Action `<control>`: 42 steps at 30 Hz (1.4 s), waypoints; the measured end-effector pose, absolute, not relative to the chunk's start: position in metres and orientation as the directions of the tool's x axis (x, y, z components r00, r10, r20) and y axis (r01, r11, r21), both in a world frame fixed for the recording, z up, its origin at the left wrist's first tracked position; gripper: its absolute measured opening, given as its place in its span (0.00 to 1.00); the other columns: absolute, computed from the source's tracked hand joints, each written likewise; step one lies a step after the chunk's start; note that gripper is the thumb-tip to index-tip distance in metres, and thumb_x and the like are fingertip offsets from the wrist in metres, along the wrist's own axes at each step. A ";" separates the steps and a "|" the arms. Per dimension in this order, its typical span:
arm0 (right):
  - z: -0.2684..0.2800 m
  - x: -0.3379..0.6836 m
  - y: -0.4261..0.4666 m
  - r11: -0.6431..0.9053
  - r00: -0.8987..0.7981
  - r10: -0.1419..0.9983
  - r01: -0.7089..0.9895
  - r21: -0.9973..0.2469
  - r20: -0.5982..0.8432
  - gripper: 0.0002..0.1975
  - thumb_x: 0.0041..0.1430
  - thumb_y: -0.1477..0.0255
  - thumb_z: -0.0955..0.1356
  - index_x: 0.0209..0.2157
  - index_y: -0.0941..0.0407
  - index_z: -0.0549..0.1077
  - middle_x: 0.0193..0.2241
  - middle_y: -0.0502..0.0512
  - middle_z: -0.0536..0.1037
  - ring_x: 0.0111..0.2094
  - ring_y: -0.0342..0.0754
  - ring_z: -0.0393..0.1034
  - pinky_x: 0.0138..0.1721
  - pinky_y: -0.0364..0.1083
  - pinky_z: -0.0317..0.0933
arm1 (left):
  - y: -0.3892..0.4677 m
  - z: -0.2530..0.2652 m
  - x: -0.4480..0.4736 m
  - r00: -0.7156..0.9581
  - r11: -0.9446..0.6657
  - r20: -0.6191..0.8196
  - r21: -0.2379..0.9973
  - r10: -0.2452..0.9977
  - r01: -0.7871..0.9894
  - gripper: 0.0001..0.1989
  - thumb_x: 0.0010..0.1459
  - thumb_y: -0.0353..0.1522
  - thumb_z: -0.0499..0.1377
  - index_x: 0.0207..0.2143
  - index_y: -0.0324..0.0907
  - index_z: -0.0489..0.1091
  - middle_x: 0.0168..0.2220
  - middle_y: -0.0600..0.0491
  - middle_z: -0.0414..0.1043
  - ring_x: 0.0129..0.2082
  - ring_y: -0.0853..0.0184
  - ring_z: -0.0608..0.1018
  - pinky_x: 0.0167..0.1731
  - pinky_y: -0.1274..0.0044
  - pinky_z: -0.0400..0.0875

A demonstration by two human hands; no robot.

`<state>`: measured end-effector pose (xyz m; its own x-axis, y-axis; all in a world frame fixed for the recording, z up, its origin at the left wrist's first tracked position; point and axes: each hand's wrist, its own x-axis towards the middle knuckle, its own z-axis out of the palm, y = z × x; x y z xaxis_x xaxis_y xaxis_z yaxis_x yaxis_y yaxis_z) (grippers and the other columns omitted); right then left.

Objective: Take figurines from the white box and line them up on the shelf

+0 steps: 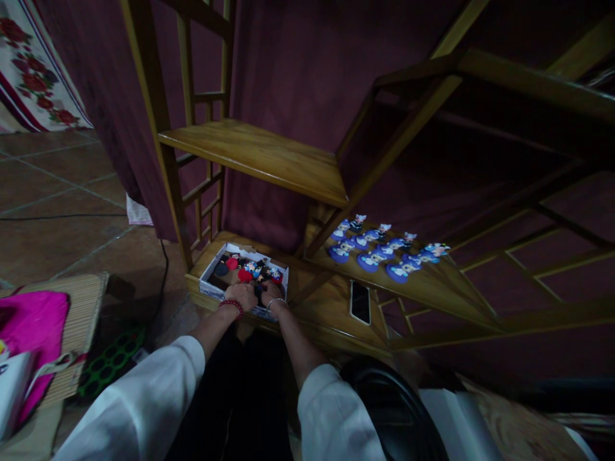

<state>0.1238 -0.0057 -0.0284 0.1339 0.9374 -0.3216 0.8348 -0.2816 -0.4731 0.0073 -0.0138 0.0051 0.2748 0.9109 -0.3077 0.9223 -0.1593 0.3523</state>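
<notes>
Hands [257,296] at box [209,276]; phone [360,302] beside.

2 forearms reach forward and down from the bottom of the view, both in white sleeves pushed back to the elbow. The left hand [241,296] and right hand [271,293] lie close together, backs up, fingers curled downward and hidden. The left wrist wears a red bead bracelet [232,306]; the right wrist wears a thin metal bangle [277,301].

dim, shadowy scene with soft focus and bowed wide-angle edges.
</notes>
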 end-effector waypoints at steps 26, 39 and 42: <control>-0.034 0.124 -0.003 -0.287 0.134 0.936 0.824 -0.488 -0.325 0.14 0.49 0.76 0.63 0.39 0.54 0.73 0.40 0.52 0.75 0.41 0.44 0.68 0.41 0.38 0.58 | -0.012 0.001 0.007 0.296 -0.186 -0.346 0.317 0.890 0.930 0.15 0.51 0.31 0.47 0.39 0.43 0.69 0.40 0.48 0.72 0.42 0.58 0.72 0.39 0.68 0.64; -0.019 0.123 0.000 -0.177 0.080 0.969 0.882 -0.436 -0.232 0.24 0.50 0.81 0.59 0.48 0.49 0.66 0.46 0.48 0.71 0.49 0.43 0.61 0.50 0.40 0.52 | -0.012 0.010 0.007 0.307 -0.185 -0.381 0.323 0.872 0.928 0.17 0.49 0.29 0.48 0.40 0.40 0.69 0.41 0.46 0.72 0.42 0.58 0.72 0.41 0.68 0.65; -0.021 0.121 0.002 -0.163 0.068 0.969 0.898 -0.409 -0.239 0.25 0.51 0.80 0.60 0.51 0.48 0.64 0.49 0.50 0.67 0.51 0.45 0.58 0.51 0.41 0.49 | -0.012 0.011 0.007 0.308 -0.184 -0.390 0.323 0.868 0.928 0.17 0.49 0.29 0.47 0.40 0.40 0.69 0.43 0.45 0.71 0.43 0.58 0.72 0.41 0.68 0.65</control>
<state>0.1215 0.0016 -0.0213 0.0675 0.9687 -0.2389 0.8979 -0.1634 -0.4088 0.0071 -0.0120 0.0113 0.3076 0.8679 -0.3900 0.9284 -0.1840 0.3228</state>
